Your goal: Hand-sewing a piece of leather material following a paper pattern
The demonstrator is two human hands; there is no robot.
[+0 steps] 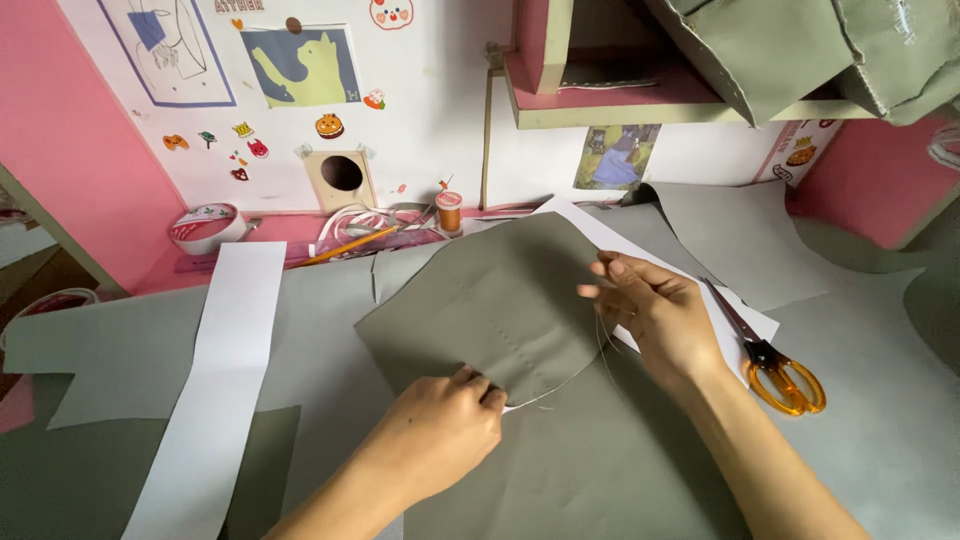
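Note:
A cut piece of grey-green fabric lies on a larger grey cloth, with a white paper sheet showing under its right edge. A line of stitches runs down its middle. My left hand pinches the piece's lower edge between thumb and fingers. My right hand is at the piece's right edge with its fingers pinched on a thin thread that loops down along the fabric's edge toward my left hand. Any needle is too small to see.
Orange-handled scissors lie to the right of my right hand. A long white paper strip lies at the left. An orange thread spool, pencil and tape roll sit by the wall. A shelf with hanging grey fabric juts out above.

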